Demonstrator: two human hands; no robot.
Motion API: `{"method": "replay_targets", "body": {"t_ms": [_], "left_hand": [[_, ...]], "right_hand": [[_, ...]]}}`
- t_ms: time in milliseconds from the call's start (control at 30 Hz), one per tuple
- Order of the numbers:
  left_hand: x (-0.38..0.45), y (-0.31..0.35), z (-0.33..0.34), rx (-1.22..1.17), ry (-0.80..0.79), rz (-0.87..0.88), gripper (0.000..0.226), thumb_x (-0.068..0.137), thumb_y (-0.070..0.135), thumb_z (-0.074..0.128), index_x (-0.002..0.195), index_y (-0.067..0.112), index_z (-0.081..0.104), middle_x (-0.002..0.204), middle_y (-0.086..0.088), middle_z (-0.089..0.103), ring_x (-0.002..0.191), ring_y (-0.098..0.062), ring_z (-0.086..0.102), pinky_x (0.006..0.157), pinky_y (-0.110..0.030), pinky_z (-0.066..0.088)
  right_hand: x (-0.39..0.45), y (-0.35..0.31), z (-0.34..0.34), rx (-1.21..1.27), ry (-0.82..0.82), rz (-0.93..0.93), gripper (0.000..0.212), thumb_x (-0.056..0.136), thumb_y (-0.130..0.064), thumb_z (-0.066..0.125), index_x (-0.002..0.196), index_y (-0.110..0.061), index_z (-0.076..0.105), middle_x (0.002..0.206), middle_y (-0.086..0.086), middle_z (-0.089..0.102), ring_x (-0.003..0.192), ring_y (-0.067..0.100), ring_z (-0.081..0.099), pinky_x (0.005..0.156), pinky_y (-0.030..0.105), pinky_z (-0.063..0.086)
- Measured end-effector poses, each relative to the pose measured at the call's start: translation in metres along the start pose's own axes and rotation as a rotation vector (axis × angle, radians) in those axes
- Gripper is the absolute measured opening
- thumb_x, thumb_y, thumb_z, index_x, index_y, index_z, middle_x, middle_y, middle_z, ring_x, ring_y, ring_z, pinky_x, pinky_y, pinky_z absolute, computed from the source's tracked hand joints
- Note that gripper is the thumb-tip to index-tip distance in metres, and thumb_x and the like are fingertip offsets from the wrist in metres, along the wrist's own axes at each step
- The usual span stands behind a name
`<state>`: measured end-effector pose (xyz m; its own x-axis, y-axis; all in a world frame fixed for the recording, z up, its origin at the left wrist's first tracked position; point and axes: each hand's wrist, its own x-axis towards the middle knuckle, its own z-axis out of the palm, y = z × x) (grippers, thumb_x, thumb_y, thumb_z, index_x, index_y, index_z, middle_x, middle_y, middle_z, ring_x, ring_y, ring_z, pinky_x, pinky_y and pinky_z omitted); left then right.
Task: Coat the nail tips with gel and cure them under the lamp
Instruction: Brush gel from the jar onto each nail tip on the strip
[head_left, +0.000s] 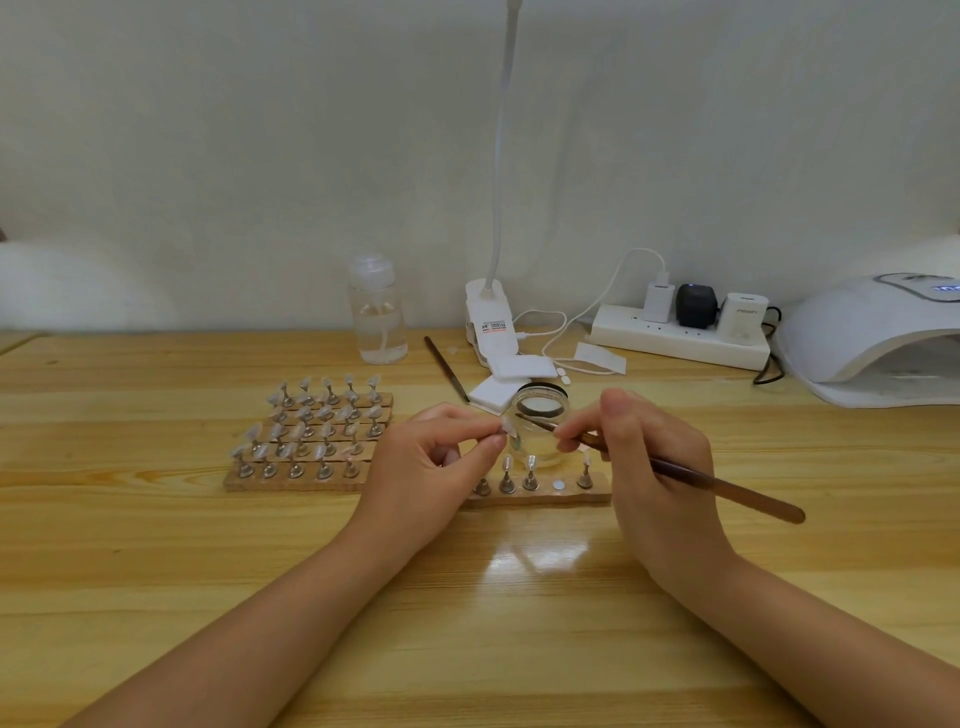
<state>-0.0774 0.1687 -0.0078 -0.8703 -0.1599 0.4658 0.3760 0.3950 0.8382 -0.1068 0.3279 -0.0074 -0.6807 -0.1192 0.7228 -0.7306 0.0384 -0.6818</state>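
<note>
While both forearms reach forward over the pale wooden desk (156, 545), the right hand (649, 467) holds a long brown-handled gel brush (727, 486) between thumb and curled fingers (576, 428). The brush's long axis runs from lower right to upper left, its handle end out past the wrist to the right and its dark tip aimed at the left hand. The left hand (431, 467) pinches a small clear nail tip on a metal stand (510, 432) between thumb and forefinger, the other fingers curled in; the tip sits just at the brush's point, raised above the desk.

Just beyond and below the hands lies a short cork strip (550, 496) bearing four upright metal stands with clear tips and one bare round magnet spot (558, 486) between the third and the last. Behind the hands stands a small clear glass jar (540, 415), open, with its black rim showing.

To the left, a block of cork strips (311, 441) carries rows of tipped stands. Farther back lie white square pads (496, 392), a second dark thin tool (447, 369) lying diagonally, a clear plastic pump bottle (376, 312), and a white clip lamp with a gooseneck (488, 317). At the wall sit a white power strip (675, 338) with plugs and, far right, the white domed curing lamp (872, 338), its opening facing the person.
</note>
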Motion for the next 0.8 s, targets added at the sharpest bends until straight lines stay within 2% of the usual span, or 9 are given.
{"method": "replay_targets", "body": {"t_ms": [133, 400, 600, 700, 800], "left_hand": [[-0.0003, 0.0011, 0.0003, 0.003, -0.004, 0.004, 0.022, 0.077, 0.003, 0.068, 0.078, 0.025, 0.071, 0.074, 0.013, 0.064, 0.043, -0.005, 0.038, 0.045, -0.008, 0.031], [-0.0002, 0.0008, 0.0002, -0.01, 0.014, -0.019, 0.029, 0.076, 0.002, 0.069, 0.074, 0.031, 0.069, 0.067, 0.016, 0.063, 0.042, -0.003, 0.038, 0.046, -0.007, 0.032], [0.0, 0.0012, -0.0004, -0.009, 0.003, -0.021, 0.022, 0.077, 0.003, 0.068, 0.077, 0.024, 0.072, 0.071, 0.013, 0.064, 0.043, -0.002, 0.038, 0.045, -0.007, 0.031], [-0.0003, 0.0015, -0.0001, -0.01, -0.002, -0.014, 0.024, 0.076, 0.002, 0.069, 0.076, 0.025, 0.072, 0.07, 0.014, 0.064, 0.042, -0.002, 0.037, 0.044, -0.007, 0.031], [0.0, 0.0013, -0.0001, -0.002, -0.008, -0.004, 0.024, 0.076, 0.002, 0.069, 0.075, 0.026, 0.071, 0.071, 0.012, 0.065, 0.041, -0.002, 0.037, 0.044, -0.007, 0.03]], "right_hand": [[0.0011, 0.0006, 0.0028, -0.059, -0.038, -0.012, 0.035, 0.09, -0.032, 0.039, 0.074, -0.017, 0.067, 0.07, -0.006, 0.065, 0.073, 0.006, 0.062, 0.071, 0.017, 0.046], [0.0012, -0.0001, 0.0023, -0.014, -0.036, 0.01, 0.036, 0.089, -0.034, 0.038, 0.068, -0.024, 0.065, 0.065, -0.004, 0.065, 0.068, 0.01, 0.063, 0.067, 0.027, 0.05], [-0.0002, 0.0004, -0.001, 0.074, 0.016, 0.065, 0.044, 0.088, -0.037, 0.036, 0.06, -0.017, 0.064, 0.056, 0.001, 0.063, 0.055, 0.008, 0.059, 0.057, 0.014, 0.044], [0.0009, 0.0003, -0.0005, 0.027, 0.021, 0.029, 0.04, 0.089, -0.034, 0.037, 0.066, -0.018, 0.065, 0.059, -0.005, 0.063, 0.062, 0.004, 0.061, 0.06, 0.008, 0.041], [0.0019, 0.0003, 0.0016, -0.036, -0.022, -0.019, 0.033, 0.09, -0.031, 0.039, 0.073, -0.019, 0.066, 0.069, -0.008, 0.065, 0.071, 0.003, 0.063, 0.068, 0.011, 0.045]]}}
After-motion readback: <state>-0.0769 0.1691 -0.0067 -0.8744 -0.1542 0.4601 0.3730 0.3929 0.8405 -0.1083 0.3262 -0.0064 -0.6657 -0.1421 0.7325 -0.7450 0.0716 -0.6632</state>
